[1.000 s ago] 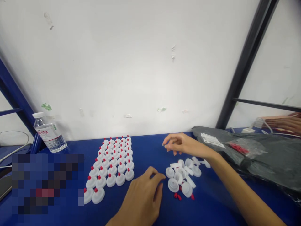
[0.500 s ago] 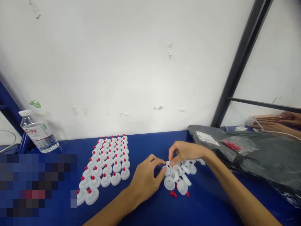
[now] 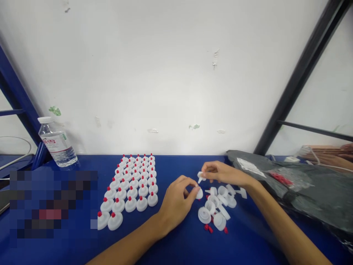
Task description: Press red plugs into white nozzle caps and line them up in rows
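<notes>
My left hand [image 3: 179, 200] pinches a round white plastic cap [image 3: 199, 193] between thumb and fingertips, at the left edge of a loose pile. Just above it, my right hand [image 3: 224, 173] grips a small white nozzle [image 3: 200, 177], its narrow tip pointing down toward the cap. The two parts are apart. Below my right hand lies the pile of white caps [image 3: 204, 215] and flat white pieces [image 3: 224, 211], with several small red tips [image 3: 210, 229] among them. To the left stand rows of white caps with red tips [image 3: 132, 192], all upright.
A water bottle [image 3: 57, 143] leans at the back left. On the right, a dark plastic bag [image 3: 311, 197] carries a clear bag of red pieces [image 3: 281, 179]. Behind the blue table [image 3: 176, 162] is a white wall, with a black post [image 3: 292, 81]. Another person's hand [image 3: 346, 151] shows far right.
My right hand has lifted out of the pile with the white nozzle. My left hand has drawn a cap away from the pile. The view has shifted slightly.
</notes>
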`<state>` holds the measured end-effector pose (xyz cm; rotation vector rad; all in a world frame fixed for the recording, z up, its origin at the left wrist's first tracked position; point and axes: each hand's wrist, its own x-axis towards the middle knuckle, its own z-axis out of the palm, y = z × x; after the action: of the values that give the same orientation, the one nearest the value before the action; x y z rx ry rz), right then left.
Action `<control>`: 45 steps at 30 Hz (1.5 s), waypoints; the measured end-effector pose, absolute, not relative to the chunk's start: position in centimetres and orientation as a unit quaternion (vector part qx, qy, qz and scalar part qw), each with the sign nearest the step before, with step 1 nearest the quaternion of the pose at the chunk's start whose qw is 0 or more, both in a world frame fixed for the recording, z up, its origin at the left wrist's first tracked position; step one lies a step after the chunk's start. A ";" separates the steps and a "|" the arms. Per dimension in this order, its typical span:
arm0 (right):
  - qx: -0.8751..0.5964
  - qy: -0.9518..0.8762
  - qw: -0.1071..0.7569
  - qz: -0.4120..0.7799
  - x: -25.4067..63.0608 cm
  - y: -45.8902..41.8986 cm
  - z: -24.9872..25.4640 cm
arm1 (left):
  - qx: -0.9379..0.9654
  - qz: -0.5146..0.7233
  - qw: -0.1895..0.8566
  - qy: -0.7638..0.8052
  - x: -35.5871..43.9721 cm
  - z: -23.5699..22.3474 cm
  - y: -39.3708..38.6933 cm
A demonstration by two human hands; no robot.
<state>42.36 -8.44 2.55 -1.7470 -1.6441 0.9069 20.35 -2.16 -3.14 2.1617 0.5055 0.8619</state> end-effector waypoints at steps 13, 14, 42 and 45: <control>-0.650 -0.601 0.298 0.357 42.0 -8.3 2.4 | 0.865 0.311 0.300 0.254 20.1 -3.5 -1.6; -0.648 -0.608 0.292 0.353 41.9 -8.3 2.5 | 0.867 0.306 0.300 0.252 20.1 -3.6 -1.6; -0.630 -0.605 0.366 0.320 40.7 -8.7 3.9 | 0.787 0.442 0.344 0.259 19.8 -2.5 -0.9; -0.603 -0.607 0.382 0.349 40.2 -8.7 4.1 | 0.773 0.456 0.358 0.256 19.8 -2.6 -0.9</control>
<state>40.21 -8.74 4.09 -1.5376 -1.5491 0.8891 19.84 -0.89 -2.57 1.9955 0.6594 1.1764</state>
